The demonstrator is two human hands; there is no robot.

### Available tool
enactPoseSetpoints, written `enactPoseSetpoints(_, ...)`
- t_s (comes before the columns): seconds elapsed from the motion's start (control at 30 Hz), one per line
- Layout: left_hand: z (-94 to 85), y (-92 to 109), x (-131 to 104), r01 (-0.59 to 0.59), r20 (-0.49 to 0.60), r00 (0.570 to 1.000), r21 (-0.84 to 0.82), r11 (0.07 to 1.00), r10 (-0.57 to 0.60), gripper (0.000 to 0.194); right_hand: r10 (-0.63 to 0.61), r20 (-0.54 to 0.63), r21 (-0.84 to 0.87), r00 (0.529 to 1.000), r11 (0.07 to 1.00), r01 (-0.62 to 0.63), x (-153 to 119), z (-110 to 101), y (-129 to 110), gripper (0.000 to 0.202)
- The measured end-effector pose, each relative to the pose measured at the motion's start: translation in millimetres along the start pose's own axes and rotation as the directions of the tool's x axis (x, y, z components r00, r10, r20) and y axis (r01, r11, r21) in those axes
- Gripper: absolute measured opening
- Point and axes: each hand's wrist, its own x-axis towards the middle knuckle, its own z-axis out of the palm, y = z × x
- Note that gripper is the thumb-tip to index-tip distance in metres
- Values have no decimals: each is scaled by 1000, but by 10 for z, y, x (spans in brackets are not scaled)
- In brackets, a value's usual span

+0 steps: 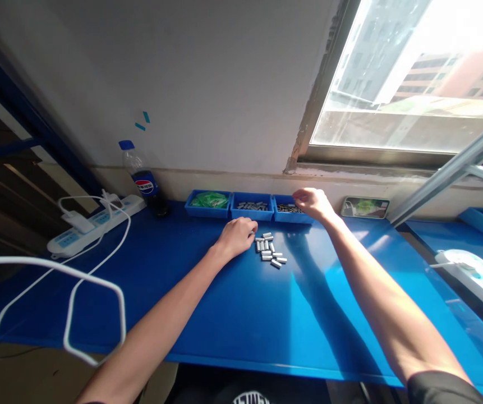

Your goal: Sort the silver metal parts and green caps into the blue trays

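My left hand (pixel 237 237) rests low over the blue table, its fingers curled together; whatever they hold, if anything, is hidden. Just right of it lies a loose group of several short silver metal cylinders (pixel 265 247). My right hand (pixel 312 203) is over the right-hand blue bin (pixel 294 218), fingertips pinched; I cannot make out anything between them. Small thin metal pieces (pixel 288 208) lie in that bin. The middle blue bin (pixel 252 214) holds grey metal pieces (pixel 253 206), and the left blue bin (pixel 207 213) holds green plastic-looking material (pixel 210 200).
A cola bottle (pixel 145 182) stands by the wall, near a white power strip (pixel 98 224) with looping white cables (pixel 119 297). A phone (pixel 365 207) leans at the back right, beside a metal pole (pixel 447 168). Another power strip (pixel 481 278) lies at far right.
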Motion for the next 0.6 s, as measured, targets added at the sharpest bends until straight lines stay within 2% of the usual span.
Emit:
enactPoseSetpoints(0.17, -185, 125, 340, -81, -85, 993, -48, 996, 77, 18, -71, 205, -130, 976, 987, 99, 217, -13, 27, 35)
enactPoseSetpoints(0.2, -200, 136, 419, -84, -91, 993, -61, 995, 78, 18, -75, 269, -218, 960, 966, 137, 230, -11, 4, 39)
enactPoseSetpoints(0.3, -193, 133, 671, -82, -61, 995, -83, 993, 77, 18, -83, 402, -385, 912, 888, 251, 261, -31, -95, 42)
enactPoseSetpoints(0.4, -141, 103, 940, -99, 17, 995, -66, 993, 100, 21, -86, 510, -453, 856, 819, 353, 300, -77, -192, 30)
enactPoseSetpoints(0.5, -84, 83, 1202, -158, 106, 981, -31, 987, 161, 23, -96, 551, -455, 829, 798, 395, 336, -110, -236, 27)
enactPoseSetpoints(0.6, -35, 87, 1432, -243, 186, 952, -17, 970, 242, 23, -116, 499, -409, 859, 842, 352, 346, -125, -182, 26)
